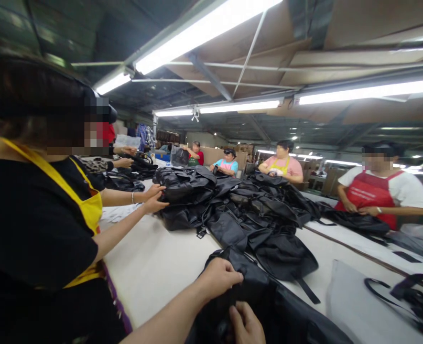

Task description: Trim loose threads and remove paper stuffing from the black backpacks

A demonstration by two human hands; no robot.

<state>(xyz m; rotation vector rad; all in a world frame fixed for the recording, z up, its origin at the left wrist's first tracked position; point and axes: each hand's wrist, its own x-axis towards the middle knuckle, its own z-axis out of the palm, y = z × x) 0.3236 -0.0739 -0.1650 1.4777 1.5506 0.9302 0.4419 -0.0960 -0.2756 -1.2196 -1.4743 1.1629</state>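
Observation:
A black bag (268, 291) of smooth, leather-like material lies in front of me at the table's near edge. My left hand (216, 278) rests over its upper part, with the fingers curled and pinching the material. Just below, at the bottom of the view, my right hand (247, 325) has thumb and fingers bent together on the same bag. Exactly what the right fingertips grip is hard to see against the dark material. Beyond the bag, a heap of similar black bags (233, 224) covers the middle of the table, with straps and a buckle hanging out.
A co-worker in a yellow apron (91, 208) stands close on my left, both hands at the heap. Another in a red apron (365, 196) handles black material at the right. More people work behind the white table (143, 253). Grey sheet (362, 301) and black straps (412, 291) lie right.

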